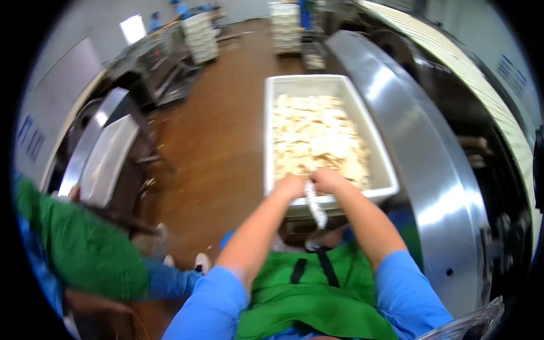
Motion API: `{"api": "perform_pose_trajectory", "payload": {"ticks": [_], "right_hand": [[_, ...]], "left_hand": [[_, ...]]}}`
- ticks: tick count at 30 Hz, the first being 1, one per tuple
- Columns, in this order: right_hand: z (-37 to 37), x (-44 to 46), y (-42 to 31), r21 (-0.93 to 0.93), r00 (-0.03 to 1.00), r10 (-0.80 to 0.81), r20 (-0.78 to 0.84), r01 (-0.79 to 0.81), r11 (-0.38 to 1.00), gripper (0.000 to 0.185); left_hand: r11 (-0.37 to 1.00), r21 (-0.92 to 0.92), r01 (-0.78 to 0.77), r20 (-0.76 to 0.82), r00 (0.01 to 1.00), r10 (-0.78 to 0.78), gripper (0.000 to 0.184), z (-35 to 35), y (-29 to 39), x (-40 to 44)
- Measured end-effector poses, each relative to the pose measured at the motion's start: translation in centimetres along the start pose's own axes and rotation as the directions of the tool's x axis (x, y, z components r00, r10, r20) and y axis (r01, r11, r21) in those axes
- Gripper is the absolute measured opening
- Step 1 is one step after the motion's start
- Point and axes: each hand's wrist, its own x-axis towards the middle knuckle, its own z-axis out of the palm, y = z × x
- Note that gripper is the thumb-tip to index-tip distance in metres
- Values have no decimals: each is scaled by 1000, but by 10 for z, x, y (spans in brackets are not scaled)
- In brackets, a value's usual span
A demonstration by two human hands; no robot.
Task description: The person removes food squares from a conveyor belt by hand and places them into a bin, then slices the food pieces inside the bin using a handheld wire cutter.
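**Left hand (290,185) and right hand (327,179) meet at the near end of a filled white tub (306,84)**

The fingers of both hands are drawn in close to each other over the tub's near end, backs toward the camera. Blur and the hands themselves hide the fingertips, so I cannot tell whether they are clenched on something or loose. A pale strip (315,206) shows between them and hangs down toward the body; its line suggests that the fingers may have its upper end, though no grip shows clearly.

Just beyond the fingers, pale yellow pieces (317,133) lie heaped in the tub, whose tall walls probably serve to keep such a loose pile together. The tub's long sides run away from the fingers, so it is the short near end that the arms reach down to. To the right of the fingers, a curved metal casing (419,124) runs close along the tub, which seems to be lined up beside it to keep the brown floor (209,136), on the left, passable.

Well to the left of the fingers, a co-worker in a green apron (85,243) has a hand (75,193) beside a white trough (110,161). Far beyond the fingers, white crates (198,37) stand stacked, likely to save room.
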Motion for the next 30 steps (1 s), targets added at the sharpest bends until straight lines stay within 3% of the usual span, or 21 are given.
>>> {"api": "perform_pose_trajectory", "payload": {"ticks": [2,3,7,10,14,18,30], "right_hand": [[-8,-8,-7,-15,1000,0,3,0,1000,23],[-6,-6,-5,-1,1000,-21,-7,21,1000,22],[-15,-15,-15,88,1000,16,-15,-15,996,29],[-16,-16,-13,87,999,-1,-39,5,996,25],[-14,-15,-15,49,998,25,-61,-22,999,21],[-6,-7,-11,44,995,-27,-96,32,999,20],[-10,-12,-15,37,994,-17,-105,21,999,20]], "left_hand": [[998,-7,-55,-25,998,54,47,0,1,-3],[999,-46,-12,60,998,15,61,-7,2,-4],[997,-77,13,2,1000,-13,51,-15,10,-16],[989,-144,-35,-23,999,32,47,-9,5,-9],[996,-87,-17,-70,998,11,39,-14,19,-21],[981,-180,-70,-74,996,58,40,-11,15,-19],[975,-183,-124,-128,987,101,42,-2,6,-10]]}}
